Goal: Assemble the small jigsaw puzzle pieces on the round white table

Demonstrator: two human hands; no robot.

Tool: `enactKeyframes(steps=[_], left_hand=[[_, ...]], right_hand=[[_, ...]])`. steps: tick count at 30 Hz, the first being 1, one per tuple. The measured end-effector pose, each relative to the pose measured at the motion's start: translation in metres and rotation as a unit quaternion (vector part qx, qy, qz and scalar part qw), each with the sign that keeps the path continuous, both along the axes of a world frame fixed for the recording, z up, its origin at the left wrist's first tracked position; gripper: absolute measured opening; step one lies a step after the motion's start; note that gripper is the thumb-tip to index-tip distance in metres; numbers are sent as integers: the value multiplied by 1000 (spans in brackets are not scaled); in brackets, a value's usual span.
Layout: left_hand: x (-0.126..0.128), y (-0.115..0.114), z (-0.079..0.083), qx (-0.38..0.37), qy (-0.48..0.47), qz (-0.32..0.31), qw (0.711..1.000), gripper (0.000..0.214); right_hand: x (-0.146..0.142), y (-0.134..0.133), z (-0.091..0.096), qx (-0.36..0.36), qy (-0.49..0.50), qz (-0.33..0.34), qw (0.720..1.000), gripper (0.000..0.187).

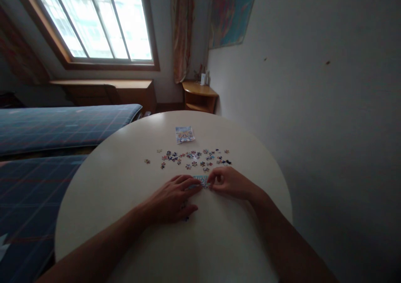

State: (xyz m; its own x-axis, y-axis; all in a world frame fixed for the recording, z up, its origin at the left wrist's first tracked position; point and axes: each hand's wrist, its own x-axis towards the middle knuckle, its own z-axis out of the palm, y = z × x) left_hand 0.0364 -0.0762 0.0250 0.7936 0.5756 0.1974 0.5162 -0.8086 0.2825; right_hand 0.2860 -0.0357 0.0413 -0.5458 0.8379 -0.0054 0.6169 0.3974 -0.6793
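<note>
A small joined patch of jigsaw puzzle (203, 181), light blue along its top edge, lies on the white round table (125, 182). My left hand (175, 197) rests flat with fingers stretched, fingertips on the patch's left part. A few dark pieces (187, 219) show partly from under that hand. At the patch's right edge, my right hand (228, 182) pinches a puzzle piece between thumb and forefinger, mostly hidden by the fingers. Just beyond both hands, loose puzzle pieces (194, 154) are spread in a wide band.
A small picture sheet (184, 134) lies past the loose pieces. Beds with plaid covers (62, 126) stand to the left. A wooden corner shelf (200, 89) is behind the table, and a white wall (328, 128) runs along the right.
</note>
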Motion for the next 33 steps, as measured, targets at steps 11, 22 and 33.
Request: enactKeyframes(steps=[11, 22, 33], left_hand=[[7, -4, 1, 5, 1, -5, 1000, 52], [8, -7, 1, 32, 17, 21, 999, 51], [9, -6, 4, 19, 19, 19, 999, 52]], right_hand=[[4, 4, -3, -34, -16, 20, 999, 17], [8, 7, -7, 30, -11, 56, 998, 17], [10, 11, -10, 29, 11, 64, 997, 17]])
